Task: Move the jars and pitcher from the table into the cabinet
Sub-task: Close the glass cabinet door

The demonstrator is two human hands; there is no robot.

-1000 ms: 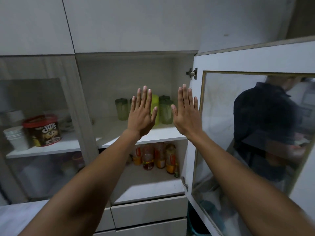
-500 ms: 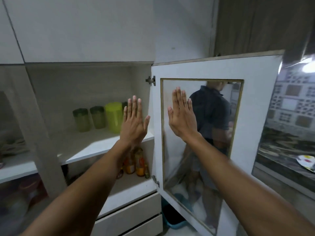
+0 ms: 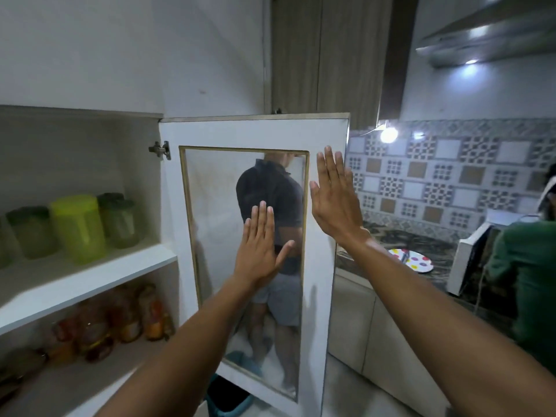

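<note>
No brand or writing can be read anywhere: the bottles (image 3: 126, 320) on the lower shelf carry red and orange labels too blurred to make out. On the white upper shelf (image 3: 90, 276) of the open cabinet stand the lime-green pitcher (image 3: 78, 227) and, just beside it on either side, green-lidded jars (image 3: 31, 231), one of them (image 3: 120, 221) to its right near the cabinet wall. The cabinet door (image 3: 255, 133) stands swung open, its glass pane reflecting a person in a dark shirt and grey shorts. Both hands are spread flat and hold nothing: the left hand (image 3: 260, 251) before the glass, the right hand (image 3: 334, 197) at the door's outer edge. Beyond lie patterned wall tiles (image 3: 451, 173), a dark marbled counter (image 3: 436, 251) with a spotted plate (image 3: 410, 260), and a steel hood (image 3: 487, 34).
</note>
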